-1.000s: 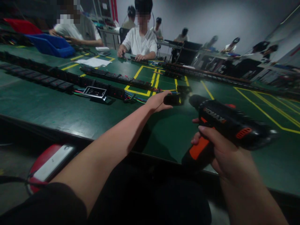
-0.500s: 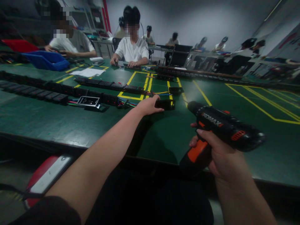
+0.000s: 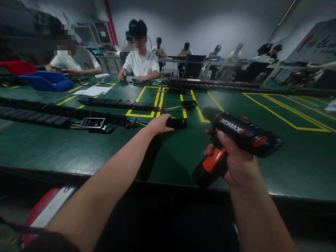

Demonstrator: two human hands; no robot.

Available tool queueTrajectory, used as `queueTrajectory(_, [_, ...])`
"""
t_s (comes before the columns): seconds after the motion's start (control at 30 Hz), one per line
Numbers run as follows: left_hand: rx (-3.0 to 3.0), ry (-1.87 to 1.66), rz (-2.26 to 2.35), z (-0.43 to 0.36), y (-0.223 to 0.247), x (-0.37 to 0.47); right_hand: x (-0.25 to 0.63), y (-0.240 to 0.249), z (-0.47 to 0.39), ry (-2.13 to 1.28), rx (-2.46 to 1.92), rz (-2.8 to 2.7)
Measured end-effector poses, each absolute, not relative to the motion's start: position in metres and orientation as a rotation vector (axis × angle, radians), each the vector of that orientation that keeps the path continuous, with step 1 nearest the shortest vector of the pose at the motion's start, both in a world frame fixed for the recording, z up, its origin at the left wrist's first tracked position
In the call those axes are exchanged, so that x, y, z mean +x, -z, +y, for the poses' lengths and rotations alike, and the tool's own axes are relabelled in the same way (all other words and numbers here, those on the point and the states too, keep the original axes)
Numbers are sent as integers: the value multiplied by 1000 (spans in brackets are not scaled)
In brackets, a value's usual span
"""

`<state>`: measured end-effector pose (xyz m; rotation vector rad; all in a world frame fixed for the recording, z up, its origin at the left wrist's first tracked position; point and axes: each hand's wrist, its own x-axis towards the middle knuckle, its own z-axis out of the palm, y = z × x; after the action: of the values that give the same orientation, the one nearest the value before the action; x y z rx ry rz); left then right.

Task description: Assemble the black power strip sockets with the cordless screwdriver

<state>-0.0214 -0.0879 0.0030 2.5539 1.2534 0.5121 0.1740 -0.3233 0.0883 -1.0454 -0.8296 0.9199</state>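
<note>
Power drill (image 3: 236, 129): black body, white KOMAX lettering along the side, an orange slotted vent toward the rear, an orange panel down the handle, dark base; held tilted above the near edge of the green table (image 3: 294, 157), chuck end up and to the left, its tip too blurred to read; right hand (image 3: 240, 159) wrapped round the handle, thumb lying along the upper grip; whether a finger presses the trigger, cannot tell.

Left hand (image 3: 159, 124) reached out over the table, gripping a small black end piece (image 3: 177, 122), thumb on the near side; the piece is dark, box-like, well short of the drill's nose; coloured wires (image 3: 139, 122) run toward this hand from a long black strip (image 3: 115, 118), their ends hidden behind it.

Left of that, a framed panel (image 3: 93, 122) by the strip, pale-edged; a second black strip (image 3: 118, 103) farther back, over yellow tape lines (image 3: 140, 114); beyond, white papers (image 3: 93, 91), a blue bin (image 3: 47, 82); a co-worker in a white shirt (image 3: 141, 64) seated across the table, both hands on the work there.
</note>
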Motion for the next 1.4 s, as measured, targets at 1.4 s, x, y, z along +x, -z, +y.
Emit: queueTrajectory(1.4, [2602,-621,1421,-116,-2,-31,154,-77,-363,-1142,-948,-862])
